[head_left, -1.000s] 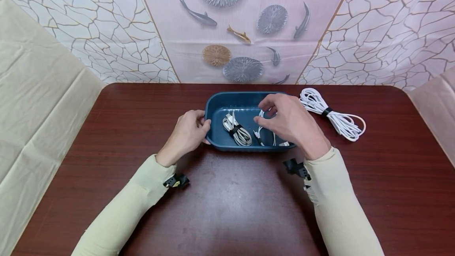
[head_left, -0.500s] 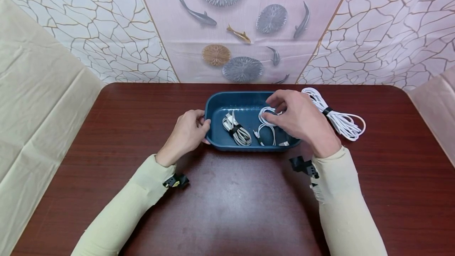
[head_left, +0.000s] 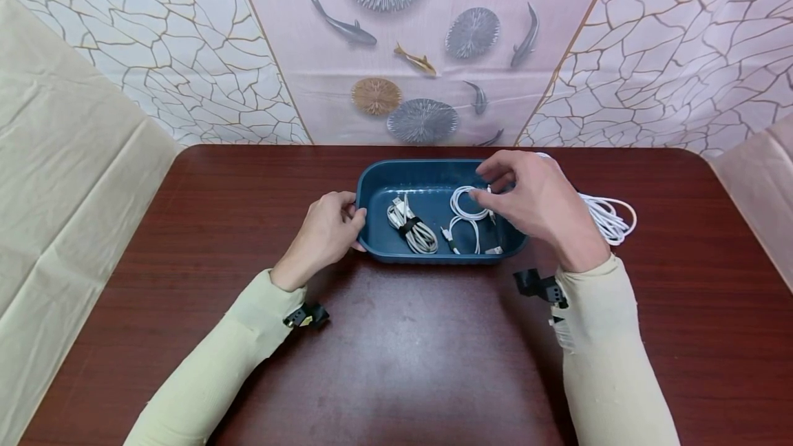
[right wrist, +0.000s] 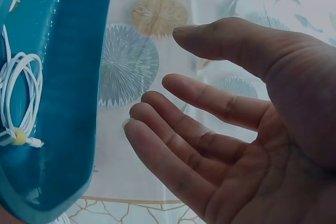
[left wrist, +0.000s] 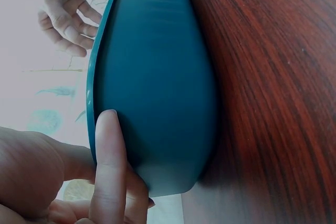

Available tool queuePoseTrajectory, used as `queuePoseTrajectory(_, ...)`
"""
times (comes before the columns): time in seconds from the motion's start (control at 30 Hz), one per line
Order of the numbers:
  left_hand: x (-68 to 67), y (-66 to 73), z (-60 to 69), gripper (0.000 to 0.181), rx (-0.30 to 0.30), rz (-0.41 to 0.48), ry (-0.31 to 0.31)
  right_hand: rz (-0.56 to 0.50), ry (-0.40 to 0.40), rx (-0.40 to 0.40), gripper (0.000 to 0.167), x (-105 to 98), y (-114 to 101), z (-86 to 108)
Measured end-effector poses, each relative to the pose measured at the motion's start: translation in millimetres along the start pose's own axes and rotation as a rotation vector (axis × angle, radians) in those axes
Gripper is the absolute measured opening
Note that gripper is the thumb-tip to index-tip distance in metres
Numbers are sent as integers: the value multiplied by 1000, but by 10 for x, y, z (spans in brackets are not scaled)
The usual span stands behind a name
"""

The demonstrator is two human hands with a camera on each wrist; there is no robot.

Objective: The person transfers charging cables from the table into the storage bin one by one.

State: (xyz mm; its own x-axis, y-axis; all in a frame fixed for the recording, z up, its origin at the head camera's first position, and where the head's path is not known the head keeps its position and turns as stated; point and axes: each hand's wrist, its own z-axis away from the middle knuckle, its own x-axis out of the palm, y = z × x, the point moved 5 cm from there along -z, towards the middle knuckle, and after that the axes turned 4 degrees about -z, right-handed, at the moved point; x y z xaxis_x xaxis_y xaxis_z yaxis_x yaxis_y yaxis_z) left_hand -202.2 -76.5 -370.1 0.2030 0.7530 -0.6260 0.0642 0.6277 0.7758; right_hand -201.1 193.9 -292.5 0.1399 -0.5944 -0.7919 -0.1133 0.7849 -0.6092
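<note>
A dark blue bin (head_left: 409, 258) stands on the table. My left hand (head_left: 328, 229) grips its left rim; in the left wrist view a finger (left wrist: 110, 156) lies against the outer wall. Inside, a grey-white cable bundle (head_left: 423, 234) with a black strap lies to the left. A thinner white cable (head_left: 460, 210) lies coiled on the right side of the bin. My right hand (head_left: 535, 195) hovers over the bin's right end with loosely bent fingers. The right wrist view shows nothing between its fingers (right wrist: 194, 129) and thumb.
A larger white cable bundle (head_left: 610, 219) lies on the table right of the bin, partly hidden behind my right hand. The brown table (head_left: 396, 363) meets a patterned cloth backdrop (head_left: 427, 74) at its far edge.
My right hand has moved right and slightly away, uncovering the coiled white cable in the bin and covering part of the larger bundle. My left hand and the bin have stayed in place.
</note>
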Motion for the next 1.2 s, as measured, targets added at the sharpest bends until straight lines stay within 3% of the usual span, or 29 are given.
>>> queuePoseTrajectory(1.2, 1, -5, -1, 27, 10, 0, -2, 18, 92, 79, 34, -301, 364, 53)
